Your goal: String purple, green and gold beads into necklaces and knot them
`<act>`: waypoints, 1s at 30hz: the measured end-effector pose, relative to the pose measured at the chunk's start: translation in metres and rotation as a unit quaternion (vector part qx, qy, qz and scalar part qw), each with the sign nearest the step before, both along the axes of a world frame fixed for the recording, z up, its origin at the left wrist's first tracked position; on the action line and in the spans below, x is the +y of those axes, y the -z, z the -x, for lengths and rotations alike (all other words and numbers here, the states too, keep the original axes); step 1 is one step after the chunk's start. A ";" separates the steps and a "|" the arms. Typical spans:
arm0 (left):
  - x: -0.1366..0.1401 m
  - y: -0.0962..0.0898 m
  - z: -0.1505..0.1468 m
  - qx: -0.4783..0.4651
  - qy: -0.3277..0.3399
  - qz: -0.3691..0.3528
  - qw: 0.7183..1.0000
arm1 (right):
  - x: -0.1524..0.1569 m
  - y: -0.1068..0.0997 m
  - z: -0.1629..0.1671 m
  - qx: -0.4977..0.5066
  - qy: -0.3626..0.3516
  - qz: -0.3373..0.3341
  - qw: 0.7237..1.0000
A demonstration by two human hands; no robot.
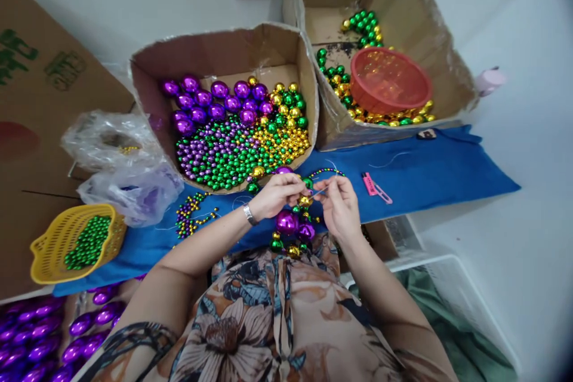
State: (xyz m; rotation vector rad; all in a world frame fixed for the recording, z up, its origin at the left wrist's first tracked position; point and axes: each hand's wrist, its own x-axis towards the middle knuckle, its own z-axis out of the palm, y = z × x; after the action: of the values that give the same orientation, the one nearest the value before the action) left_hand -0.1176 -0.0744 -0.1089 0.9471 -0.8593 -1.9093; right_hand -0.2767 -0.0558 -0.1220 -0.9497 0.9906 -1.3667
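My left hand (pixel 281 194), with a watch on its wrist, pinches by the fingertips what looks like a small purple bead. My right hand (pixel 341 206) has thumb and forefinger closed on a thin, needle-like strand (pixel 321 192) that points to the left fingertips. Just below the hands lies a bead garland of large purple balls (pixel 287 222) with gold and green ones, close to my lap. A strand of small beads (pixel 329 171) curves behind the hands on the blue cloth (pixel 430 173). Finger overlap hides the exact spot where bead and strand meet.
A cardboard box (pixel 313 101) of purple, green and gold beads stands ahead. Another box (pixel 447 54) at right holds beads and a red bowl (pixel 389 83). A pink cutter (pixel 376 187) lies right; a yellow basket (pixel 40 256) of green beads and plastic bags (pixel 134 191) are left.
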 end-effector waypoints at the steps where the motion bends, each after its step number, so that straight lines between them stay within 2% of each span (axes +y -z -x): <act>1: -0.001 0.005 -0.004 -0.018 -0.035 0.012 0.999 | -0.006 0.003 -0.002 -0.028 -0.008 -0.018 0.999; 3: 0.000 0.012 -0.011 -0.042 -0.092 0.036 0.994 | -0.015 0.009 -0.003 -0.059 -0.027 -0.036 0.997; 6: 0.004 0.016 -0.022 -0.044 -0.138 0.060 0.988 | -0.023 0.019 -0.003 -0.039 -0.051 -0.026 0.998; 9: 0.006 0.020 -0.030 -0.032 -0.164 0.050 0.985 | -0.024 0.035 -0.002 0.004 -0.084 -0.035 0.996; 13: 0.008 0.027 -0.037 -0.033 -0.166 0.019 0.985 | -0.025 0.050 -0.003 0.046 -0.109 -0.045 0.992; 16: 0.010 0.029 -0.041 -0.063 -0.142 0.064 0.986 | -0.030 0.045 -0.003 0.109 -0.127 -0.019 0.986; 19: 0.012 0.026 -0.046 -0.104 -0.128 0.125 0.978 | -0.038 0.030 -0.002 0.173 -0.170 0.045 0.969; 23: 0.015 0.020 -0.051 -0.143 -0.136 0.183 0.963 | -0.048 0.011 -0.006 0.184 -0.243 0.119 0.945; 30: 0.021 0.015 -0.053 -0.150 -0.136 0.214 0.956 | -0.065 0.004 -0.021 0.163 -0.421 0.096 0.887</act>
State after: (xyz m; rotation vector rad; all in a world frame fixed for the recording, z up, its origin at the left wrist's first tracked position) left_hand -0.0650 -0.0531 -0.1237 1.0350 -1.1932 -1.2908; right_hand -0.2559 -0.1207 -0.1264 -1.5639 0.5479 -0.5742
